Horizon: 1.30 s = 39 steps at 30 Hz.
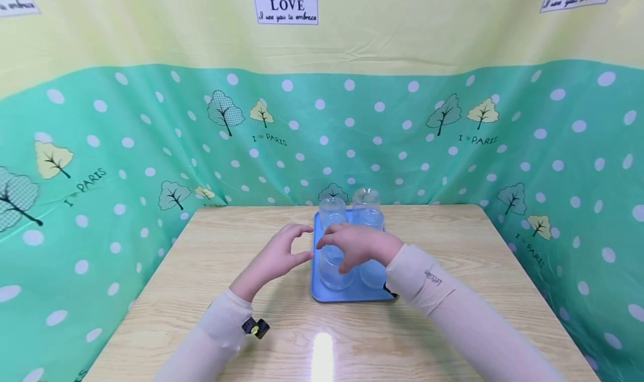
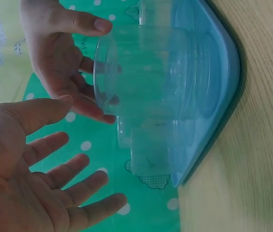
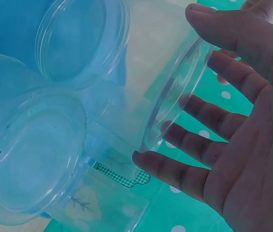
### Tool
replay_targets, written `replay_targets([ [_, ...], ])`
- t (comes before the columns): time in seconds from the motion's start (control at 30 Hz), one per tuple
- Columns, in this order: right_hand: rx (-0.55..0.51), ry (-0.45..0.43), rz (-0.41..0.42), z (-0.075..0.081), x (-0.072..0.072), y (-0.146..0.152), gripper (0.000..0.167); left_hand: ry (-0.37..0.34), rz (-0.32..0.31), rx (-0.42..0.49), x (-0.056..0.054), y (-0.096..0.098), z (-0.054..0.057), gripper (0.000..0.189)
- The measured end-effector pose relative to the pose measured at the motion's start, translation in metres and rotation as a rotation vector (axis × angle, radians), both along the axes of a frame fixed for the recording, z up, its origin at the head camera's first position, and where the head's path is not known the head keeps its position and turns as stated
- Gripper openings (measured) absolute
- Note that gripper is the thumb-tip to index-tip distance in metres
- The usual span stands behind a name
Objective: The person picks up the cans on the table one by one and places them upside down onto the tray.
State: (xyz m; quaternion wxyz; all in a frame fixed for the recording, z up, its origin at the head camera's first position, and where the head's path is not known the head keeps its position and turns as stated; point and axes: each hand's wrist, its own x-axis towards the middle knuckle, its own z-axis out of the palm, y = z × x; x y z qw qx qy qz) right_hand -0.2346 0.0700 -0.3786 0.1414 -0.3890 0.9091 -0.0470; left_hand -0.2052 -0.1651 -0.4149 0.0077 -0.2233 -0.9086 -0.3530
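Several clear plastic jars stand on a blue tray point(image 1: 347, 299). At the tray's front left is one jar point(image 1: 336, 278), its wide round rim point(image 2: 98, 67) seen side-on in the left wrist view. My right hand point(image 1: 359, 242) hovers around the top of this jar, thumb and fingers spread about the rim; whether the fingertips touch it is unclear. My left hand point(image 1: 279, 253) is left of the tray, thumb apart from the fingers, holding nothing. Another jar point(image 1: 372, 274) is at the front right, partly hidden by my right wrist.
Taller-looking jars point(image 1: 367, 197) stand at the tray's back, near the green dotted curtain point(image 1: 282, 164). The wooden table point(image 1: 226, 225) extends on both sides of the tray. Curtain walls close in the left and right sides.
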Motion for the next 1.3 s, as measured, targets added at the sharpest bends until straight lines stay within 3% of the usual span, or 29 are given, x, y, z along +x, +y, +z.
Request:
replay_targets([
  [0.33, 0.005, 0.004, 0.0, -0.001, 0.001, -0.002, 0.069, 0.011, 0.006, 0.001, 0.002, 0.004, -0.006, 0.054],
  [1.3, 0.011, 0.009, -0.007, -0.005, 0.001, -0.009, 0.068, 0.019, -0.008, -0.032, 0.006, -0.001, -0.011, 0.055],
])
